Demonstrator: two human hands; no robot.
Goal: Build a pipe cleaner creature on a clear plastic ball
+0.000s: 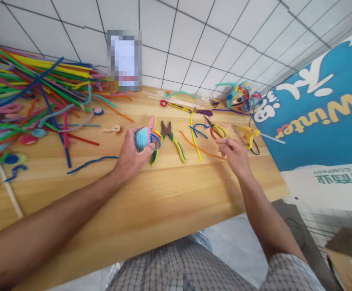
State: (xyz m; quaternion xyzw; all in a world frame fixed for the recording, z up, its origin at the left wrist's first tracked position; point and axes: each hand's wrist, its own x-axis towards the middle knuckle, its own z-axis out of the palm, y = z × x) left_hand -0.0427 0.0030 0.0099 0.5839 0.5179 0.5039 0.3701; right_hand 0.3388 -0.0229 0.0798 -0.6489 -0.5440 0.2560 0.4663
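Okay, we had two hands over a wooden bench (170, 190). The left hand (130, 151) was clamped on a blue wrapped piece (142, 138), out toward the middle of the bench, between its front and back edges. Fingers went round the body and the thumb lay near a dark blue loop (156, 139) on its right side, probably so that side stayed exposed; a pink strip stuck up on top.

The right hand (235, 155) was nearer the bench's right edge, fingertips together, just beside the scissors (213, 124). We couldn't tell whether it pinched anything. An orange stem (206, 152) ended just below those fingers, contact unclear.

Pliers (166, 128) lay spread right beside the left hand, handles toward the front edge, which we took as parked for a quick grab. Between the pliers and the scissors we logged a yellow stem (195, 139) and bent blue stems (200, 131), probably dropped where either hand could reach. The glue gun (249, 134) sat close to the right edge, likely there to keep its cord off to the side.

Along the back edge: a yellow cutter (179, 107), then a multicoloured patterned object (239, 97) by the back right corner. The big pile of coloured stems (42, 72) filled the back left, presumably as stock, well apart from the tools.
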